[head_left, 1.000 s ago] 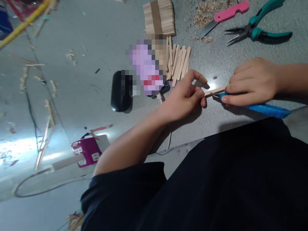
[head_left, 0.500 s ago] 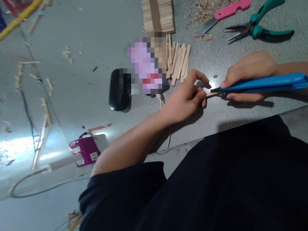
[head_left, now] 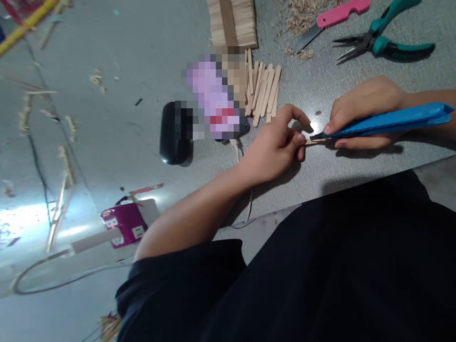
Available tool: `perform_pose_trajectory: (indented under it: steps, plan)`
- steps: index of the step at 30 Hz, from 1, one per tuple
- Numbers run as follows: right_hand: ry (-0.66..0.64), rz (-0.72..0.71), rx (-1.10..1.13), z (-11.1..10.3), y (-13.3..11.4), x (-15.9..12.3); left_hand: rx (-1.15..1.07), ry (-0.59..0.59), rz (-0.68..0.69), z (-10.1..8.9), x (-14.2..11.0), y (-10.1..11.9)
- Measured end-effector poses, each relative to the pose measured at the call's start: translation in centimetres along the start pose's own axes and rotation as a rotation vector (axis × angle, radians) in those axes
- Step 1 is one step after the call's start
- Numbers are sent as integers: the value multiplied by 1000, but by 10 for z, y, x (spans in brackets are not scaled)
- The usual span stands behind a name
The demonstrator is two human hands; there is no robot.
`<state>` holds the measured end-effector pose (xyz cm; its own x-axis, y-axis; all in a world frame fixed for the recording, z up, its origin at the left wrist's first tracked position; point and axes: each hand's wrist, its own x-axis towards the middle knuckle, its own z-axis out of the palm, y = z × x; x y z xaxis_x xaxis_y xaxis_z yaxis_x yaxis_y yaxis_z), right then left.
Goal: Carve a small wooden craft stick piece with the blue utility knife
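Note:
Between the thumb and fingers of my left hand [head_left: 276,142] is a thin wooden craft stick [head_left: 310,142], held low over the table; most of it is hidden by the fingers. My right hand [head_left: 368,111] is wrapped round a blue utility knife [head_left: 395,118]. The knife's dark blade points left and meets the stick just beside my left thumb. Behind my left hand lies a loose group of craft sticks [head_left: 263,90]. A bound bundle of sticks [head_left: 245,23] is farther back.
Green-handled pliers [head_left: 377,42] and a pink-handled knife [head_left: 342,14] lie beyond my right hand, near wood shavings [head_left: 301,23]. A blurred purple phone-like object [head_left: 215,99], a black case [head_left: 175,133] and a purple power adapter [head_left: 124,225] with cables are leftward.
The utility knife has tilted, its rear end rising a little, and its tip has shifted slightly left and down along the stick. My left hand keeps its place.

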<state>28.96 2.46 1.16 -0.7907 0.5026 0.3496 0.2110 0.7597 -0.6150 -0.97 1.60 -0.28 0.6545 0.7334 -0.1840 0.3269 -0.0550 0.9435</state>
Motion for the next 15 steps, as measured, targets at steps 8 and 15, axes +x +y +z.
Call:
perform_pose_trajectory:
  steps: [8,15]
  plan:
    - [52,-32,68,0,-2,1,47,17,-19,3,0,2]
    - [72,123,91,3,3,0,65,49,34,6,-1,-4]
